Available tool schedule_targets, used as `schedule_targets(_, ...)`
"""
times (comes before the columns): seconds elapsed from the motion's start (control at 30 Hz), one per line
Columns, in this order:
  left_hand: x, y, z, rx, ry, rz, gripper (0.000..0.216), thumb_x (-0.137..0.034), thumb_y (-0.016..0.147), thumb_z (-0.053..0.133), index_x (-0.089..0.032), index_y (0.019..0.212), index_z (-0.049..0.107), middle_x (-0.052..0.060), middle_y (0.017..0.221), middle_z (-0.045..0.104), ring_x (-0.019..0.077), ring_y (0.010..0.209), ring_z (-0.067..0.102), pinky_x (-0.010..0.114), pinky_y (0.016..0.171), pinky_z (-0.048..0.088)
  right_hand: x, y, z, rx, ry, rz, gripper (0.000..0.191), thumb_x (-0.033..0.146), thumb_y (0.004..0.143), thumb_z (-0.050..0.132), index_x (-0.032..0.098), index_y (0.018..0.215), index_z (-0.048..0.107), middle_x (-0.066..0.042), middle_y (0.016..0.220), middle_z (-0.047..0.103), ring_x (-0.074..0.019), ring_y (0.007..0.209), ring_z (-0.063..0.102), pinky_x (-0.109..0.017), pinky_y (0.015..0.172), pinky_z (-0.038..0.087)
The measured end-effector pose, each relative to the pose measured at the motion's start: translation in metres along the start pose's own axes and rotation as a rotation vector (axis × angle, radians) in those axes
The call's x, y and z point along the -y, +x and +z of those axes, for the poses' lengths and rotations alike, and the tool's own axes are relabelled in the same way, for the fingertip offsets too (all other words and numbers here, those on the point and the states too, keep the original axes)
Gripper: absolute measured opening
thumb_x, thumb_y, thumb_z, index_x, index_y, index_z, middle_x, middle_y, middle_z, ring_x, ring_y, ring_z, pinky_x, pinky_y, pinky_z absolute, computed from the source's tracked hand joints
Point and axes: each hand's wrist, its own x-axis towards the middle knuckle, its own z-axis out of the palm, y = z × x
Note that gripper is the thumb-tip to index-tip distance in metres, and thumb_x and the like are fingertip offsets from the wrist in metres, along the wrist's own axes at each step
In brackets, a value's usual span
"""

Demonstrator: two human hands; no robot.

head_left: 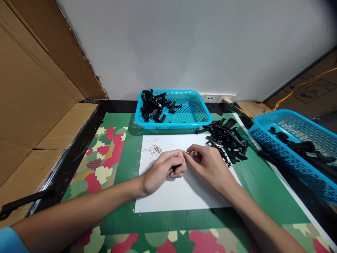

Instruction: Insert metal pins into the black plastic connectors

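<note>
Both hands meet over a white sheet of paper (184, 193) on the table. My left hand (163, 170) is closed around a small black plastic part, mostly hidden by the fingers. My right hand (207, 163) pinches a thin metal pin (187, 152) and holds its tip at that part. A small heap of thin metal pins (154, 149) lies on the paper's far left corner. A pile of black plastic parts (226, 138) sits just right of the paper, close to my right hand.
A blue basket (195, 112) with several black parts stands behind the paper. A second blue basket (297, 147) with black parts is at the right. A cardboard box (39, 116) fills the left side. The table has a green patterned mat (105, 158). A wall socket (210, 98) sits behind.
</note>
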Motion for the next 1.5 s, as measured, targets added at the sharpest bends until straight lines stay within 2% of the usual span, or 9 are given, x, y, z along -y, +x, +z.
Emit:
schedule_targets(0.27,0.002,-0.001,0.001,-0.015,0.081,-0.001,0.035,-0.042,0.104,0.058,-0.021,0.081,0.043,-0.004,0.076,0.043,0.0118,0.066,0.033,0.031,0.064,0.02,-0.004,0.001,-0.001,0.032,-0.028,-0.021,0.024,0.033,0.103,0.063,0.017,0.092,0.079,-0.002,0.065,0.069,-0.0162,0.055,0.056,-0.029,0.061,0.037)
schedule_targets(0.43,0.005,-0.001,-0.001,0.0,0.104,0.02,0.031,-0.037,0.106,0.055,-0.02,0.082,0.044,-0.004,0.077,0.043,0.0117,0.065,0.031,0.032,0.064,0.019,-0.002,-0.004,0.008,0.01,-0.196,-0.036,0.011,0.025,0.101,0.063,0.019,0.098,0.072,0.0,0.064,0.067,-0.0163,0.053,0.056,-0.028,0.057,0.031)
schedule_targets(0.6,0.005,-0.001,0.0,0.01,0.145,0.023,0.033,-0.039,0.107,0.055,-0.021,0.081,0.044,-0.004,0.076,0.041,0.0124,0.065,0.03,0.032,0.063,0.019,-0.002,-0.005,0.013,0.085,-0.314,-0.081,0.011,0.018,0.103,0.056,0.02,0.105,0.066,0.0,0.063,0.067,-0.0173,0.053,0.059,-0.027,0.055,0.024)
schedule_targets(0.77,0.004,-0.003,0.002,0.01,0.17,0.016,0.033,-0.038,0.107,0.054,-0.021,0.082,0.042,-0.005,0.075,0.039,0.0129,0.067,0.029,0.032,0.064,0.019,0.0,-0.002,0.011,0.195,-0.412,-0.084,0.014,0.013,0.103,0.054,0.018,0.112,0.063,-0.007,0.072,0.075,-0.0211,0.056,0.065,-0.029,0.054,0.022)
schedule_targets(0.93,0.004,-0.005,0.003,0.011,0.194,0.028,0.034,-0.039,0.108,0.055,-0.022,0.083,0.04,-0.006,0.075,0.036,0.0132,0.068,0.028,0.032,0.064,0.02,0.008,-0.002,0.011,0.235,-0.493,-0.055,0.012,0.014,0.104,0.054,0.015,0.112,0.063,-0.01,0.071,0.076,-0.0245,0.059,0.068,-0.03,0.054,0.021)
schedule_targets(1.03,0.005,-0.004,0.003,0.003,0.193,0.032,0.033,-0.039,0.108,0.055,-0.021,0.083,0.041,-0.005,0.076,0.038,0.0131,0.068,0.029,0.032,0.064,0.02,0.004,-0.004,0.013,0.209,-0.423,-0.052,0.013,0.014,0.104,0.053,0.016,0.113,0.063,-0.008,0.071,0.075,-0.0234,0.058,0.067,-0.03,0.054,0.023)
schedule_targets(1.13,0.004,-0.002,0.003,-0.007,0.16,0.021,0.031,-0.036,0.107,0.054,-0.021,0.082,0.043,-0.004,0.077,0.042,0.0123,0.067,0.03,0.032,0.063,0.019,-0.004,-0.004,0.014,0.117,-0.27,-0.051,0.012,0.017,0.105,0.052,0.017,0.112,0.062,-0.005,0.072,0.073,-0.0209,0.058,0.064,-0.028,0.056,0.027)
schedule_targets(1.3,0.001,-0.001,0.0,-0.043,0.067,0.002,0.029,-0.033,0.106,0.054,-0.02,0.083,0.045,-0.003,0.078,0.046,0.0109,0.065,0.034,0.031,0.063,0.018,-0.008,0.0,0.004,0.009,0.032,-0.044,0.013,0.025,0.104,0.055,0.02,0.096,0.064,0.0,0.066,0.065,-0.0166,0.055,0.053,-0.028,0.058,0.034)
schedule_targets(1.5,0.0,-0.001,-0.002,-0.036,-0.058,0.012,0.028,-0.03,0.106,0.052,-0.018,0.082,0.044,-0.003,0.077,0.045,0.0094,0.063,0.033,0.03,0.063,0.017,-0.006,0.005,0.005,-0.027,0.105,-0.014,0.019,0.03,0.102,0.057,0.019,0.09,0.067,0.0,0.063,0.063,-0.0156,0.055,0.049,-0.028,0.058,0.034)
